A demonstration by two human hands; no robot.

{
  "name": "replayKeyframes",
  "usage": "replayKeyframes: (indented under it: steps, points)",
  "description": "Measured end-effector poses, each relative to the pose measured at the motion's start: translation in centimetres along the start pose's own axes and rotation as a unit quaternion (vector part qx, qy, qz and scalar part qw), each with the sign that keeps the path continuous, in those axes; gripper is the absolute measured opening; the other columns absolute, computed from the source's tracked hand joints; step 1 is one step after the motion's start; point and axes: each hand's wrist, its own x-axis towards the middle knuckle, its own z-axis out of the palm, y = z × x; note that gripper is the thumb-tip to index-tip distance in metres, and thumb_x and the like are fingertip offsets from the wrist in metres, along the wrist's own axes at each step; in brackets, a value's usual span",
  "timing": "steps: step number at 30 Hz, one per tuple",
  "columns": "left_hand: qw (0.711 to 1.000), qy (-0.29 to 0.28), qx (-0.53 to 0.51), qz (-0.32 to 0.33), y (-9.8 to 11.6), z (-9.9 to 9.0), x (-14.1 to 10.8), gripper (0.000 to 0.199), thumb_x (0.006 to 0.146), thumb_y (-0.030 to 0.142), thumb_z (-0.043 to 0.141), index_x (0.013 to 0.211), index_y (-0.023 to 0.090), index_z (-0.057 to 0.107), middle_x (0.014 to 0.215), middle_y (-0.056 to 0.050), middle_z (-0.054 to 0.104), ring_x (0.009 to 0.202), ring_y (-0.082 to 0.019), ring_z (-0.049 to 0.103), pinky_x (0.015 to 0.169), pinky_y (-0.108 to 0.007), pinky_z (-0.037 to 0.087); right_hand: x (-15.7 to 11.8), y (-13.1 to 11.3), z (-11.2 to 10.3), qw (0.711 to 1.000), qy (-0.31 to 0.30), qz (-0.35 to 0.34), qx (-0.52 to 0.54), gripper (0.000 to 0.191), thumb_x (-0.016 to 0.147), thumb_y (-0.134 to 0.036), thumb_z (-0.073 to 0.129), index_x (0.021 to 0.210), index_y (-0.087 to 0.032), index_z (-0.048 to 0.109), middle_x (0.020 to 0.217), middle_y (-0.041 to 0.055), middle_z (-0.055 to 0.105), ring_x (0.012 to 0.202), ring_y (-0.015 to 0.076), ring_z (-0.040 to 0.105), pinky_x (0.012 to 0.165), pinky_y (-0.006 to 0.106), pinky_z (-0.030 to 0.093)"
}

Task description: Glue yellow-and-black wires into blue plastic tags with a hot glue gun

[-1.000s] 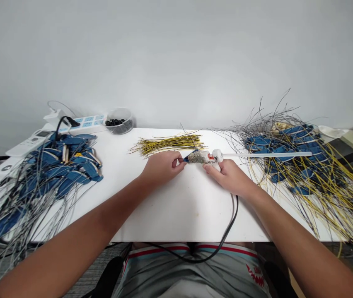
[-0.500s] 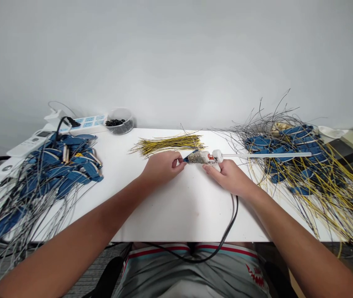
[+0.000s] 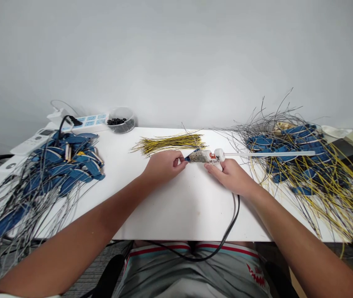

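My right hand (image 3: 230, 176) is wrapped round a white glue gun (image 3: 215, 159), whose stained front end points left and whose long white glue stick (image 3: 269, 154) sticks out to the right. Facing its nozzle, my left hand (image 3: 167, 165) is closed in a pinch with a small dark blue piece (image 3: 187, 158) at the fingertips. That piece is mostly hidden by the fingers and the nozzle. Just behind both hands lies a bundle of yellow and black wires (image 3: 170, 143) on the white table (image 3: 170, 207).
Blue parts with grey wires (image 3: 73, 176) are heaped on the left, near a power strip (image 3: 91, 120) and a clear bowl (image 3: 121, 121) of black pieces. Blue parts with yellow and black wires (image 3: 303, 157) cover the right. The gun's black cord (image 3: 230, 225) hangs over the front edge.
The view has shifted slightly. My hands and the glue gun hold nearly the same pose, with the gun a touch further right.
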Motion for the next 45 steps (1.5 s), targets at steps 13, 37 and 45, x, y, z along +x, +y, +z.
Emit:
replayKeyframes:
  steps: [13,37,45]
  points:
    - [1.0,0.002,0.003,0.004,0.0,0.1,-0.1,0.029,0.092,0.049,0.056,0.083,0.023,0.066,0.078,0.004,0.069,0.071,-0.011,0.056,0.063,-0.027,0.027,0.0,0.2,0.1,1.0,-0.002,0.004,0.024,0.056,0.097,-0.066,0.051,0.068,-0.02,0.04,0.06,-0.0024,0.037,0.056,0.012,0.036,0.052,0.029,0.022]
    - [1.0,0.0,0.005,0.002,-0.2,0.2,0.0,0.03,0.092,0.05,0.055,0.084,0.023,0.065,0.079,0.004,0.069,0.073,-0.011,0.056,0.062,-0.027,0.026,0.6,-0.1,-1.5,0.921,0.139,0.063,0.358,0.049,0.091,-0.063,0.061,0.094,-0.015,0.072,0.06,0.0001,0.053,0.046,0.0128,0.047,0.043,0.026,0.03]
    - [1.0,0.01,0.001,0.008,-0.1,0.0,-0.2,0.034,0.091,0.054,0.056,0.083,0.023,0.065,0.077,0.004,0.068,0.07,-0.011,0.055,0.061,-0.027,0.025,2.0,2.6,-4.1,0.872,0.172,0.156,0.432,0.037,0.093,-0.049,0.049,0.088,-0.016,0.067,0.07,0.0064,0.06,0.049,0.0143,0.05,0.038,0.025,0.032]
